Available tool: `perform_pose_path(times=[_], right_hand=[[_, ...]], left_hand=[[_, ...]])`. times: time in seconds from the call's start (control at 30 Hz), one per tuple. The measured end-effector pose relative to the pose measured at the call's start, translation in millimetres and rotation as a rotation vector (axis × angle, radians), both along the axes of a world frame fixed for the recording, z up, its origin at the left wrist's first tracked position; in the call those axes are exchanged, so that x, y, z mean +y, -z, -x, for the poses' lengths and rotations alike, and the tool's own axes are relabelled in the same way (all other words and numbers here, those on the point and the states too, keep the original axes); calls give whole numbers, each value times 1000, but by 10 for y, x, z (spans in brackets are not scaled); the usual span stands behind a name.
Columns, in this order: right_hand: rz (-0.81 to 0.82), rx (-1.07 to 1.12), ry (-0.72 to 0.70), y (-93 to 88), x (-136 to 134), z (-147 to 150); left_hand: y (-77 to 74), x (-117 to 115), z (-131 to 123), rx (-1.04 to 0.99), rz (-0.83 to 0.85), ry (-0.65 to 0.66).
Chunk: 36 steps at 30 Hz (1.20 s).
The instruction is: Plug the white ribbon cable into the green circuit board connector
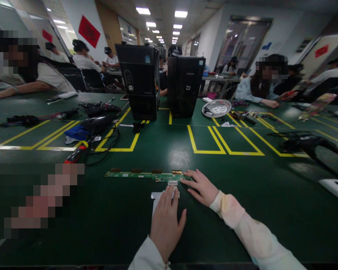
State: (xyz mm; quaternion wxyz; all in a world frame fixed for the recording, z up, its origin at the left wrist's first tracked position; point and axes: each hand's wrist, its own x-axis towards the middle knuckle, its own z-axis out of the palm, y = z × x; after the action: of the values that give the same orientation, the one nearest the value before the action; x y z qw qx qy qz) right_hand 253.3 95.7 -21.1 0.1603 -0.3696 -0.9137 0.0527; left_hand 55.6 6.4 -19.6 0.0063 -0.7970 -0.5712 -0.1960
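Note:
A long, narrow green circuit board [141, 175] lies on the table, with several brown-gold tabs along its far edge and a connector on its near side. My left hand [167, 219] lies palm down, its fingers stretched out over a white flat ribbon cable [156, 195] just below that connector. Most of the cable is hidden under this hand. My right hand [202, 187] reaches in from the right with fingers spread. Its fingertips touch the right end of the board and cover part of it.
Two black computer towers [142, 82] stand at the back of the green table [163, 146], marked with yellow tape. A white basket [216, 108], cables [25, 120] and a red-black handle [75, 154] lie around. People sit on both sides and behind.

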Motion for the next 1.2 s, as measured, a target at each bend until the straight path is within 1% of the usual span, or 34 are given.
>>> perform_pose_path(times=[0.2, 0.6, 0.83, 1.03, 1.2], right_hand=[[21, -14, -3, 1, -7, 20], [54, 1, 10, -8, -14, 18], [76, -5, 0, -1, -18, 5], [78, -1, -7, 5, -5, 4], [81, -5, -13, 8, -8, 4]], left_hand=[[17, 8, -1, -6, -28, 9], [15, 12, -9, 22, -9, 4], [32, 30, 6, 26, 1, 29], [-35, 86, 63, 46, 72, 80], [-131, 157, 189, 70, 147, 167]])
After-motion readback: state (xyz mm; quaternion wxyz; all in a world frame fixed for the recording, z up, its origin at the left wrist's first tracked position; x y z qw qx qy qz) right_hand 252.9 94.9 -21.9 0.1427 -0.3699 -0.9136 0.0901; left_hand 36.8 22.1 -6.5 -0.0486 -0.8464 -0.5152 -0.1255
